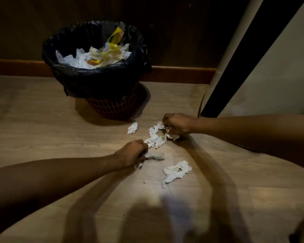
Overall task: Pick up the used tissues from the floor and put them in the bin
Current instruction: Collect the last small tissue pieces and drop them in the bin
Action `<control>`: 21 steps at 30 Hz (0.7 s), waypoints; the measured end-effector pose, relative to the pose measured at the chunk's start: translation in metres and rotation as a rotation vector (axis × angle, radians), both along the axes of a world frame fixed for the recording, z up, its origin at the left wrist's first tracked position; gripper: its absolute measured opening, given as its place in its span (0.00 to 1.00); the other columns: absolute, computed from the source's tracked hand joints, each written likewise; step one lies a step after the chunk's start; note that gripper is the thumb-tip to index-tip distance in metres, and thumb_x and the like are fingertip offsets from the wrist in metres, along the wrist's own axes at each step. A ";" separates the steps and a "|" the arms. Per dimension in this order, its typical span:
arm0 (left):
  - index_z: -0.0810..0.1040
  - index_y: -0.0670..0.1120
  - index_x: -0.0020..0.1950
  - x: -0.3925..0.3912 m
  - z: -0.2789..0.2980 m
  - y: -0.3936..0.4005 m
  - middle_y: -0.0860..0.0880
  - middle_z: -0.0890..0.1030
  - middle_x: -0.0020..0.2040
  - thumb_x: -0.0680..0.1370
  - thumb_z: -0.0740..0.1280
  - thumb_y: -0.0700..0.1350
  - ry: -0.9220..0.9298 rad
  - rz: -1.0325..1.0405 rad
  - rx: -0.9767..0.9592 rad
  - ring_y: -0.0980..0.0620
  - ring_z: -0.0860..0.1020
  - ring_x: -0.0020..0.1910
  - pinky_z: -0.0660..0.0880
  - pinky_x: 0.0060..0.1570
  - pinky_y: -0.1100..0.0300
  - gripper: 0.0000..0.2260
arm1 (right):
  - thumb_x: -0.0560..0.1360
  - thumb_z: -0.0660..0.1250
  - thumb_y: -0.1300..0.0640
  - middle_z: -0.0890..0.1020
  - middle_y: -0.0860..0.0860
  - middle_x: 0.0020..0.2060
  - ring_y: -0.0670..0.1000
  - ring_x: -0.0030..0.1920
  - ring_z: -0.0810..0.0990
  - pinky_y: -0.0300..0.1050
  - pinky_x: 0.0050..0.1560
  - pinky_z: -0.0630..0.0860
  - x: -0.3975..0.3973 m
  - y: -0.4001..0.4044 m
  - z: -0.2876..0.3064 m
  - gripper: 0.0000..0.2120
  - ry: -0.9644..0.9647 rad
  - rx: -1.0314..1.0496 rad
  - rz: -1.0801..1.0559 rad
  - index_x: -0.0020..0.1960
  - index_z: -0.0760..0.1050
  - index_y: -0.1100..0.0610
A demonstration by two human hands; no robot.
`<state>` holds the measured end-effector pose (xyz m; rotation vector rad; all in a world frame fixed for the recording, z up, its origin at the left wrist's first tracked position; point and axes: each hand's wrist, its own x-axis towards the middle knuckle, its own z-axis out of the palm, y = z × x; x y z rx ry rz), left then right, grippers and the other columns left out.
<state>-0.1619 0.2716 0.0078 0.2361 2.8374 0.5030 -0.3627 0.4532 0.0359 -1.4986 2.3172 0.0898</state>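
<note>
Several crumpled white tissues lie on the wooden floor in front of the bin (102,76), a red mesh basket lined with a black bag and holding white paper and a yellow wrapper. My left hand (132,153) is closed on a tissue (155,156) that trails to its right. My right hand (178,124) is closed on tissue pieces (172,136) at the right end of a small pile (154,136). One tissue (132,128) lies alone near the bin's base. A larger tissue (176,171) lies nearest me.
The bin stands against a dark wall with a brown skirting board (182,73). A pale wall edge and a dark gap (244,55) rise at the right. Shadows of my arms fall across the floor (42,128).
</note>
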 end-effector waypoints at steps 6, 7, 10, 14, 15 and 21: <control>0.70 0.43 0.57 -0.010 0.006 -0.046 0.43 0.75 0.54 0.73 0.73 0.43 0.076 0.367 0.093 0.47 0.77 0.45 0.73 0.41 0.64 0.17 | 0.80 0.60 0.57 0.76 0.58 0.66 0.39 0.41 0.74 0.35 0.45 0.71 0.027 -0.037 -0.012 0.21 -0.071 0.024 0.241 0.73 0.70 0.56; 0.69 0.42 0.61 -0.012 0.005 -0.051 0.41 0.74 0.57 0.72 0.74 0.44 0.081 0.390 0.065 0.44 0.77 0.49 0.76 0.45 0.56 0.22 | 0.79 0.61 0.56 0.78 0.57 0.63 0.45 0.45 0.78 0.40 0.46 0.73 0.031 -0.039 -0.014 0.20 -0.077 0.047 0.263 0.70 0.72 0.55; 0.64 0.45 0.72 -0.019 0.002 -0.061 0.40 0.69 0.65 0.72 0.74 0.43 0.073 0.375 0.055 0.39 0.78 0.54 0.77 0.52 0.48 0.32 | 0.77 0.62 0.54 0.79 0.54 0.52 0.55 0.49 0.78 0.45 0.44 0.71 0.035 -0.041 -0.017 0.10 -0.072 0.127 0.274 0.57 0.74 0.54; 0.59 0.51 0.78 -0.032 -0.015 -0.064 0.40 0.62 0.74 0.74 0.71 0.41 -0.013 0.306 0.029 0.37 0.73 0.65 0.74 0.60 0.51 0.36 | 0.75 0.56 0.44 0.75 0.51 0.46 0.52 0.41 0.74 0.45 0.39 0.68 0.032 -0.037 -0.014 0.17 -0.125 0.077 0.182 0.59 0.64 0.51; 0.61 0.51 0.77 -0.034 -0.019 -0.062 0.40 0.62 0.74 0.74 0.70 0.40 -0.054 0.314 0.024 0.38 0.73 0.66 0.73 0.61 0.53 0.34 | 0.74 0.57 0.45 0.75 0.51 0.46 0.52 0.41 0.74 0.46 0.40 0.69 0.028 -0.034 -0.014 0.18 -0.111 0.059 0.170 0.61 0.63 0.51; 0.77 0.44 0.56 -0.030 -0.031 -0.051 0.41 0.76 0.51 0.74 0.67 0.41 0.038 0.245 0.000 0.38 0.78 0.50 0.71 0.46 0.56 0.11 | 0.75 0.68 0.56 0.79 0.54 0.58 0.57 0.56 0.79 0.48 0.54 0.77 -0.009 -0.009 -0.009 0.20 -0.052 0.023 -0.040 0.66 0.74 0.51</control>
